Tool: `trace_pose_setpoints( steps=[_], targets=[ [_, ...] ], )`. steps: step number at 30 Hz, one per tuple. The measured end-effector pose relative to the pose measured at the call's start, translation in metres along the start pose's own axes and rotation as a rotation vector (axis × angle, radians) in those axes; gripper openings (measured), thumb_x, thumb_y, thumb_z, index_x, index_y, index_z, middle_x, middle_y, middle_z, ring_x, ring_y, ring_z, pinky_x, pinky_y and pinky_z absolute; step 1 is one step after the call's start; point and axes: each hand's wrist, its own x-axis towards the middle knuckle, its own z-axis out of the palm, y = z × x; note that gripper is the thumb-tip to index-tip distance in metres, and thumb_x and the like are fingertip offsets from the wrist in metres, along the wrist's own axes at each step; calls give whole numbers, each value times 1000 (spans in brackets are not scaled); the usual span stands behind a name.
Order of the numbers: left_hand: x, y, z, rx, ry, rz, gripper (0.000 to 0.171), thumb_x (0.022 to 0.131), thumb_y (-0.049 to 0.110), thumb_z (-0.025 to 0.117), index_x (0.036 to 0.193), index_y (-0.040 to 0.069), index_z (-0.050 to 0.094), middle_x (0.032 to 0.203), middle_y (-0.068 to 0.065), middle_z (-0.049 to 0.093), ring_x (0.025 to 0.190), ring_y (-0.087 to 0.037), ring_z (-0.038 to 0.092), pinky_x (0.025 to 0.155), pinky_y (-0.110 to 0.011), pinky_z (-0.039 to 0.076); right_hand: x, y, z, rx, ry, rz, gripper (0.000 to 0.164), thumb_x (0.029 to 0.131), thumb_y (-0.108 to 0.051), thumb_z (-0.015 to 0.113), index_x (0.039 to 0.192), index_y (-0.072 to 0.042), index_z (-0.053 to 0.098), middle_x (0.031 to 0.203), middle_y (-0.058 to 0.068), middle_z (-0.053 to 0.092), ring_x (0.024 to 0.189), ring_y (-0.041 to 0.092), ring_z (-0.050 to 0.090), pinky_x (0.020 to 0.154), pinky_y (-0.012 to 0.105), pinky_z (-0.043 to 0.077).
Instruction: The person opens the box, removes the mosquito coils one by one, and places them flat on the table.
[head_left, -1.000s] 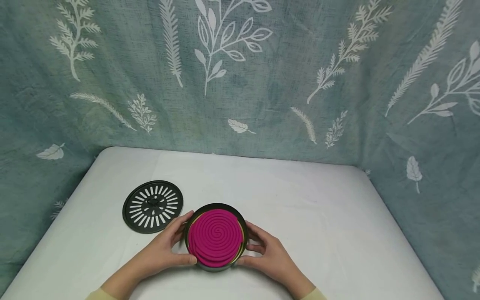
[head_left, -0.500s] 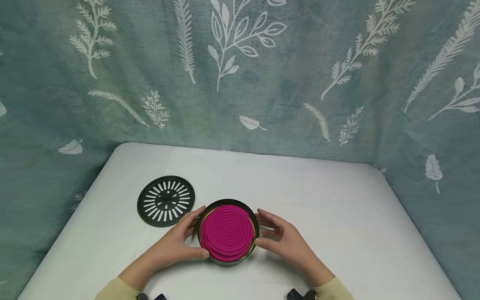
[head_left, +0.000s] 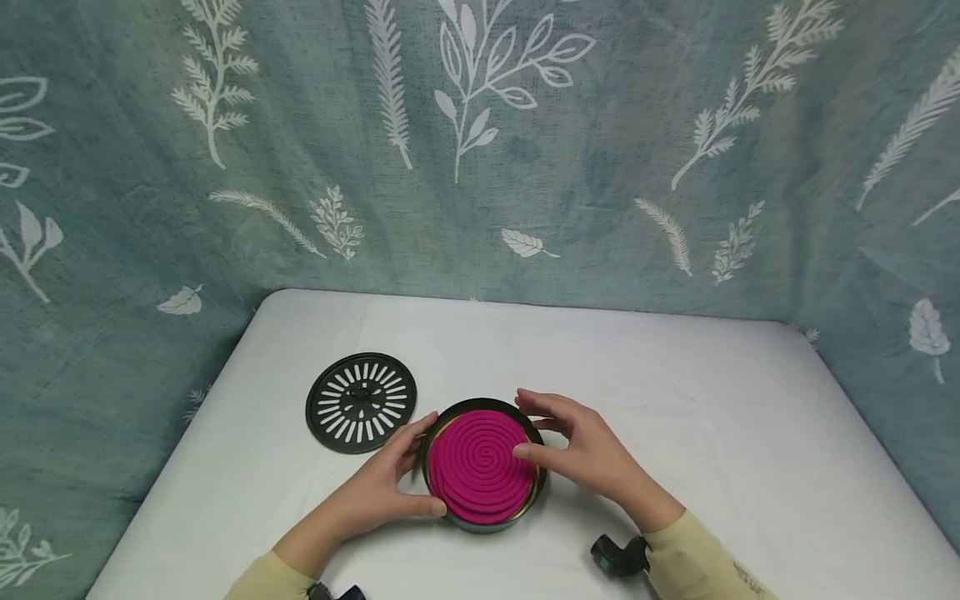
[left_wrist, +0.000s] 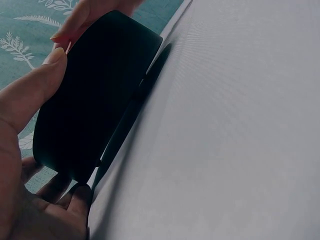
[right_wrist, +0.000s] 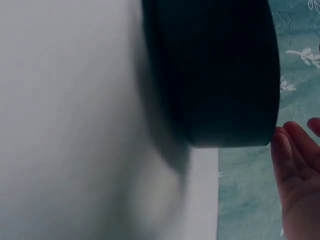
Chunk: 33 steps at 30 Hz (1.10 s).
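A round dark tin (head_left: 487, 528) stands on the white table, holding a stack of magenta mosquito coils (head_left: 482, 467) wound in a spiral. My left hand (head_left: 382, 496) grips the tin's left side, thumb at the near rim and fingers round the far side. In the left wrist view the tin's dark side (left_wrist: 100, 95) lies between thumb and fingers. My right hand (head_left: 581, 437) is raised over the tin's right rim, thumb above the coils' edge. From the right wrist view, its extended fingers (right_wrist: 285, 155) are at the rim; whether they touch is unclear.
A black slotted lid (head_left: 361, 394) with a small centre knob lies flat behind my left hand. The white-covered table (head_left: 660, 375) reaches back to a green leaf-patterned curtain (head_left: 420, 242). A dark wrist device (head_left: 618, 557) sits at my right sleeve.
My right hand has left the tin's right side and risen up and over its rim. The left hand keeps its hold. The whole head view has shifted, moving everything rightward.
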Motion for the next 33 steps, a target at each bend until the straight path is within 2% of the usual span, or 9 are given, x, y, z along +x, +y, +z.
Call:
trace_pose_setpoints(
  steps=[4,10,18,24,33],
  targets=[
    [1,0,1,18,9,-4,113,68,31,93,158,22,25,154,0,31,141,-19,34,116,-25,30,9,-8,-1,-60,-64,1,68,83,-39,80,142,-21,53,137,-9,55,125,12,53,105,32,49],
    [-2,1,-1,18,11,-16,113,68,34,92,158,23,25,154,1,30,141,-19,34,115,-26,31,21,-18,2,-274,-158,3,70,84,-54,74,144,-24,52,140,-6,55,124,9,52,106,38,47],
    [2,1,0,25,-4,-18,114,68,37,92,158,24,24,153,1,31,141,-19,34,115,-26,30,26,-22,3,-423,-218,30,71,86,-53,72,144,-18,53,138,-10,55,126,2,48,108,30,45],
    [4,1,0,30,-7,-12,113,68,37,92,158,23,24,152,0,33,140,-17,35,115,-25,31,28,-24,5,-447,-248,34,67,88,-48,72,145,-20,52,135,-8,58,124,5,50,107,30,45],
    [2,0,0,29,2,-1,112,67,38,92,157,25,26,153,0,32,140,-18,35,115,-27,31,25,-25,4,-380,-269,53,63,89,-48,71,144,-24,53,133,-12,59,125,2,49,108,32,44]
  ],
)
